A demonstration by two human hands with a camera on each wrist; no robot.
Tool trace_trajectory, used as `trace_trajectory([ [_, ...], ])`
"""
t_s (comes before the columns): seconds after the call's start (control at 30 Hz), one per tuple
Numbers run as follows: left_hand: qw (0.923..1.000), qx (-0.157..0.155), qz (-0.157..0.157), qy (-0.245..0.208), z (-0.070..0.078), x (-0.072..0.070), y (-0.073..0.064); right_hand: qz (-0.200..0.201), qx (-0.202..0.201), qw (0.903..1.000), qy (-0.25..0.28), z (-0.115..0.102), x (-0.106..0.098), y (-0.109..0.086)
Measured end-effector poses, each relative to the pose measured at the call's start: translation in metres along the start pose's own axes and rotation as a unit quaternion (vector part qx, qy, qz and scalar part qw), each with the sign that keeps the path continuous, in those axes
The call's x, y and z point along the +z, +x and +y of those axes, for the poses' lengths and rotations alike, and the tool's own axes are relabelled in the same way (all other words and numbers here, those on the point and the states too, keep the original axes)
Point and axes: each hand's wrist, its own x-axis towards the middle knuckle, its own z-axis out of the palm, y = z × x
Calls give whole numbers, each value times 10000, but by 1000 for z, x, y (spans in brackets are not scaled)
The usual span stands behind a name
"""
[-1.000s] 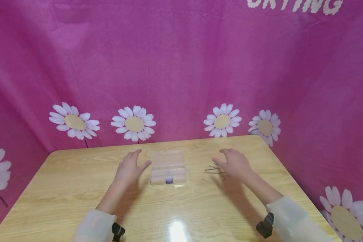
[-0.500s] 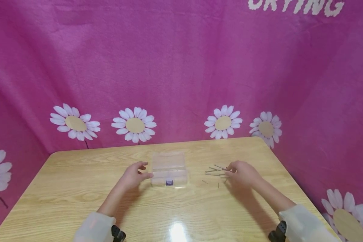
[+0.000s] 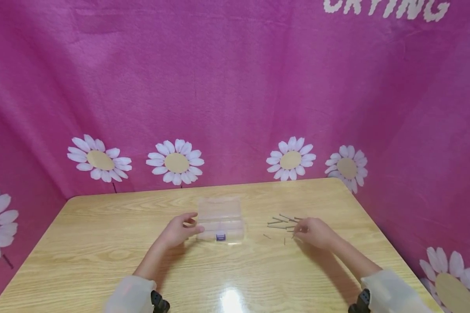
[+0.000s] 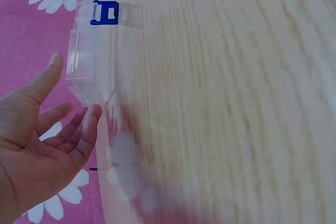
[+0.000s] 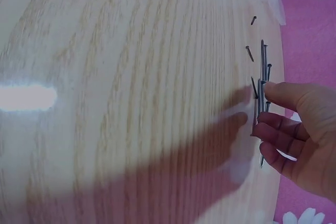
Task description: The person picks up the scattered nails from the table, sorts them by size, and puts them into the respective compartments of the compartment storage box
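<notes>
A clear plastic box (image 3: 231, 235) with a blue latch (image 3: 221, 238) sits mid-table, its see-through lid (image 3: 219, 208) tipped back. My left hand (image 3: 179, 231) is at the box's left side, thumb overlapping the front corner; in the left wrist view its relaxed fingers are spread beside the wall (image 4: 84, 61). To the right lies a loose pile of long metal nails (image 3: 276, 227). My right hand (image 3: 316, 232) is low over the pile's right end. In the right wrist view, thumb and bent fingers (image 5: 270, 124) straddle the nails (image 5: 262, 59) with a gap between the tips.
Two short nails, one (image 3: 267, 236) nearer the box and another (image 3: 284, 241) in front of the pile, lie apart. The wooden table (image 3: 102, 243) ends at a pink curtain (image 3: 235, 95) with daisies. Light glares off the table's front.
My right hand has come down from above the nails and drawn right, its fingers bending in at the pile. My left hand has moved right, up to the box's side.
</notes>
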Motion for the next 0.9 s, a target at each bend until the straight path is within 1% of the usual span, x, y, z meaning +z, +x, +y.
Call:
trace_trajectory([
  [0.13,9999,-71,-40,-70,-3,2,1,18,-126,9999,-21,2,3,-1],
  [0.37,9995,-186,-92,-236,-7,6,2,-28,-256,9996,118,5,7,-3],
  [0.5,9995,-207,-131,-200,-8,8,3,34,-362,9993,43,7,8,-3],
  [0.67,9993,-251,-161,-245,-9,8,4,110,-367,9993,9,7,9,-2],
  [0.8,9990,-280,-223,-277,-9,7,4,58,-261,9996,-34,5,9,0],
  [0.9,9985,-384,-250,-285,-10,7,4,67,-207,9998,-26,5,11,1],
])
